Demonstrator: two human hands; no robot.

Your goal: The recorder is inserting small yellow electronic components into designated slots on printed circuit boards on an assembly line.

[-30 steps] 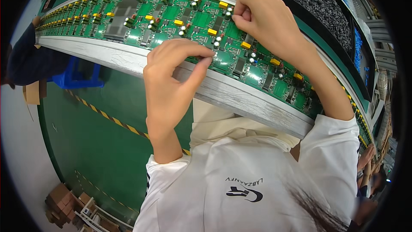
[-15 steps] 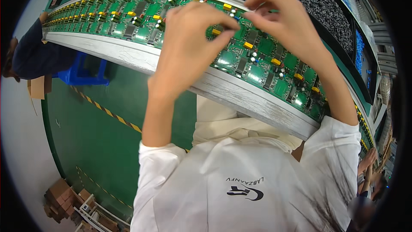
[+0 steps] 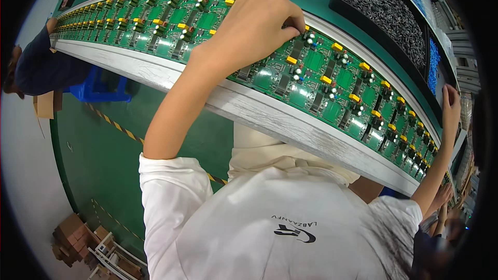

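A long row of green circuit boards (image 3: pixel 314 61) with yellow block components and small capacitors runs across the bench in a metal rail (image 3: pixel 280 105). My left hand (image 3: pixel 254 28) is over the boards, thumb and fingertips pinched close to their far edge. Whatever those fingertips hold, if anything, is hidden. My right hand (image 3: pixel 450 106) is at the far right, beside the black parts tray (image 3: pixel 441 93) and near its blue parts (image 3: pixel 434 65). Its fingers are drawn together, and I cannot make out anything between them.
Many small dark parts (image 3: pixel 381 15) fill the tray's larger compartment. Another person's sleeve (image 3: pixel 39 62) is at the left end of the rail, beside a blue stool (image 3: pixel 104 85). Another person's hand (image 3: pixel 442 197) is at the lower right. Cardboard boxes (image 3: pixel 72 236) lie lower left.
My right hand has moved from above the boards to the right, beside the parts tray. My left hand has shifted right and its fingertips are now down at the boards' far edge.
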